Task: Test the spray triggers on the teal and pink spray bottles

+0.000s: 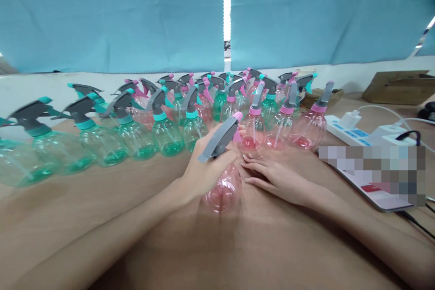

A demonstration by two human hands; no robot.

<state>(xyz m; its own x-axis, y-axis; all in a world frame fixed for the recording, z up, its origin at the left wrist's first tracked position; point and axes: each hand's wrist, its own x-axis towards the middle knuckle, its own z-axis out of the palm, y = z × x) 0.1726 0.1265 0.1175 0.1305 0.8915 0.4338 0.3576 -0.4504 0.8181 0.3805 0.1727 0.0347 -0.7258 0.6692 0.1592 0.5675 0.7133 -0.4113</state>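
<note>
My left hand (207, 163) is wrapped round the neck of a pink spray bottle (222, 192) with a grey and pink trigger head, its round clear body below my fingers. The bottle leans a little, and I cannot tell whether its base touches the table. My right hand (275, 174) lies on the table just right of that bottle, fingers stretched out and holding nothing. Beyond my fingertips stand more pink spray bottles (250, 133). To the left runs a row of green spray bottles (136, 138) with grey and turquoise heads.
Several more pink and green bottles crowd the back of the brown table (163, 217). At right are a white power strip (346, 131) with plugs and cables, and a tablet-like device (370, 190), partly blurred out. Farther back sits a cardboard box (396, 88). A blue curtain (112, 13) hangs behind.
</note>
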